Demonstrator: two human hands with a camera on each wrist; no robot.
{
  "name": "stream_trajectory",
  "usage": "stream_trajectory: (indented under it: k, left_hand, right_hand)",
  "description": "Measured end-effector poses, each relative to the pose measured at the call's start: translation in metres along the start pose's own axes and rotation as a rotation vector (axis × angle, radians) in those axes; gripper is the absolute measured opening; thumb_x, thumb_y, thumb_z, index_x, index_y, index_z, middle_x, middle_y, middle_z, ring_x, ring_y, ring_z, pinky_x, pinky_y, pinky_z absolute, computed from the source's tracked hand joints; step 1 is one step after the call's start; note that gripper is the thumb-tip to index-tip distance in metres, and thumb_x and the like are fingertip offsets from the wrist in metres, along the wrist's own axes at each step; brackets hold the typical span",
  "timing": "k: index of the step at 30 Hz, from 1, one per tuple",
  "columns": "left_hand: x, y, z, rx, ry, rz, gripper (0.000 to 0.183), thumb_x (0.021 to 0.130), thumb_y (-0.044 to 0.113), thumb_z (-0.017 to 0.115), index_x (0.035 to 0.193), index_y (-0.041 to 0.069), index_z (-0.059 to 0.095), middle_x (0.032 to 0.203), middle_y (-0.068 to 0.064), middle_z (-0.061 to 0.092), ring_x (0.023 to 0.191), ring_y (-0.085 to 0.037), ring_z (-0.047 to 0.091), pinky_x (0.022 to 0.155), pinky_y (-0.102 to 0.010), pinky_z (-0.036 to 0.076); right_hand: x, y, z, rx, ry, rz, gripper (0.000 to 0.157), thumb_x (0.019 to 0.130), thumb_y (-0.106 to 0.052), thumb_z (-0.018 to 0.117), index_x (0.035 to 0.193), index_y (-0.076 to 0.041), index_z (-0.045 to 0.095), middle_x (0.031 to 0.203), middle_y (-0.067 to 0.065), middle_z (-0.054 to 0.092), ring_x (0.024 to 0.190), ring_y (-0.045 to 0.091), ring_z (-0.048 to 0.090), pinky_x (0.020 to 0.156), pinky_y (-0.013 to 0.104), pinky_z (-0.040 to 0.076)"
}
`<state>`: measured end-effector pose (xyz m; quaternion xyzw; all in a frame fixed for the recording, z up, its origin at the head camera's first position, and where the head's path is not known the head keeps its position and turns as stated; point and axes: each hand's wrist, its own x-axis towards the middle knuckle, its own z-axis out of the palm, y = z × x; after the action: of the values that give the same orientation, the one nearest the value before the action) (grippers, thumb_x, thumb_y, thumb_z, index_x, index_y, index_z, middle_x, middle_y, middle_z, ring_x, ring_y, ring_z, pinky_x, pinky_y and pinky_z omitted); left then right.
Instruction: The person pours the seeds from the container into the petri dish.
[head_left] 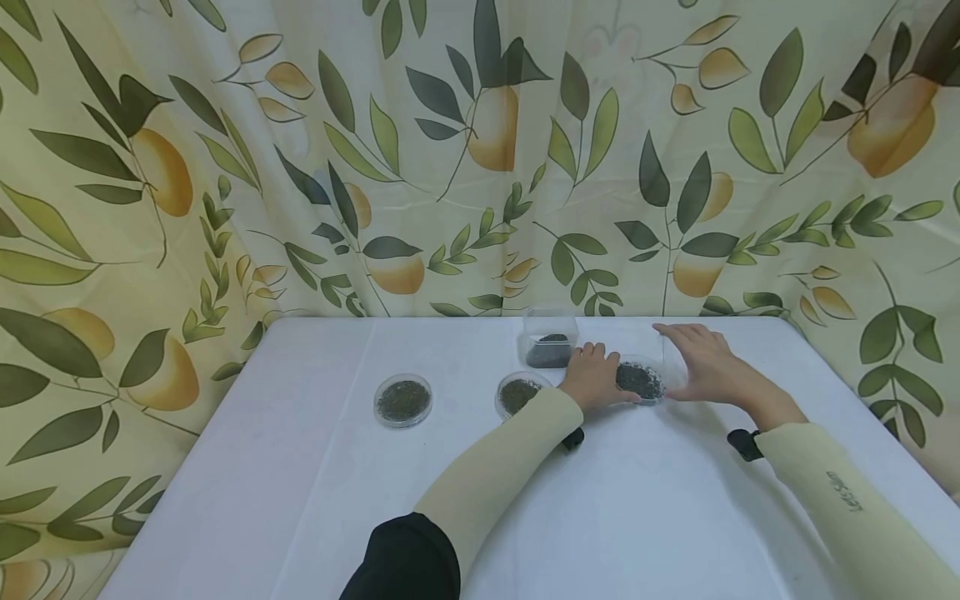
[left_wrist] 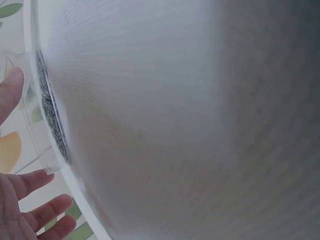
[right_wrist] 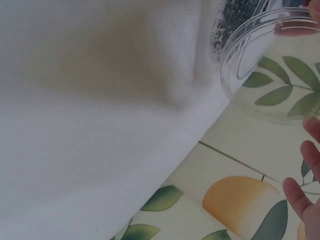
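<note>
My left hand [head_left: 596,379] grips the side of a clear round plastic dish holding dark, white-flecked granules [head_left: 640,380]. In the left wrist view its thumb [left_wrist: 10,92] and index finger span that dish, and the other fingers are spread. My right hand [head_left: 705,367] pinches a clear round lid [right_wrist: 227,75] by its edge between thumb and fingers. The lid is tilted up at the right side of the dish, close to it; whether they touch I cannot tell.
Behind my left hand stands a taller clear tub [head_left: 550,343] of dark granules. Another round dish [head_left: 517,390] is partly hidden by the left forearm, and a further dish [head_left: 403,400] sits to the left. A patterned curtain [head_left: 450,208] hangs behind the white table [head_left: 330,500].
</note>
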<state>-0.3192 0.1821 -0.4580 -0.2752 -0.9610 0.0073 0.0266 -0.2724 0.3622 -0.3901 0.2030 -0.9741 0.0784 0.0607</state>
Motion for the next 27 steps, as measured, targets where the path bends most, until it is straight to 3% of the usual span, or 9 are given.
stream_trajectory:
  k: [16, 27]
  left_hand:
    - [-0.002, 0.000, -0.002, 0.007, -0.005, 0.001, 0.083, 0.075, 0.080, 0.046, 0.135, 0.024, 0.047, 0.131, 0.001, 0.049, 0.125, -0.015, 0.042, 0.105, -0.031, 0.035]
    - [-0.003, -0.001, -0.004, -0.028, -0.013, 0.020, 0.090, 0.070, 0.078, 0.055, 0.137, 0.019, 0.044, 0.128, 0.002, 0.051, 0.121, -0.014, 0.044, 0.104, -0.029, 0.036]
  right_hand:
    - [0.020, -0.008, 0.017, 0.092, -0.082, -0.012, 0.096, 0.060, -0.033, 0.086, 0.136, 0.003, 0.041, 0.133, 0.025, 0.049, 0.122, 0.044, 0.038, 0.093, 0.061, 0.031]
    - [0.025, -0.010, 0.024, 0.137, -0.143, 0.017, 0.093, 0.062, -0.034, 0.085, 0.135, 0.003, 0.042, 0.130, 0.024, 0.052, 0.121, 0.045, 0.040, 0.093, 0.064, 0.033]
